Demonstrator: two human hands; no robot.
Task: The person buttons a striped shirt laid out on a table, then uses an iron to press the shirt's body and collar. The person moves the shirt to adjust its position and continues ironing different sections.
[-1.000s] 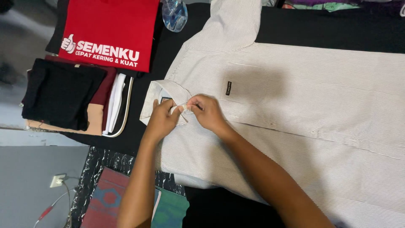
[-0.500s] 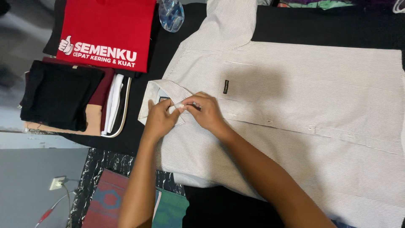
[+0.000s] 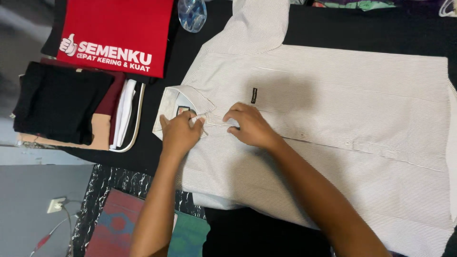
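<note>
Your left hand [image 3: 178, 133] pinches placket just below collar [image 3: 183, 102] of white striped shirt [image 3: 333, 109]. Your right hand [image 3: 250, 126] lies flat beside it, fingers loosely spread, pressing cloth, gripping nothing. Shirt lies face up on black counter [image 3: 362, 28], front appears closed, sleeves unfolded: folding looks hardly begun. Folded clothes stack [image 3: 62, 102] and red bag [image 3: 119, 33] nearby.

Your hands have open room across the shirt [image 3: 342, 123] toward the table's right edge, but the stack of folded clothes [image 3: 71, 107] blocks its left edge and the red shirt [image 3: 116, 33] and bottle [image 3: 192, 13] crowd the far edge.
</note>
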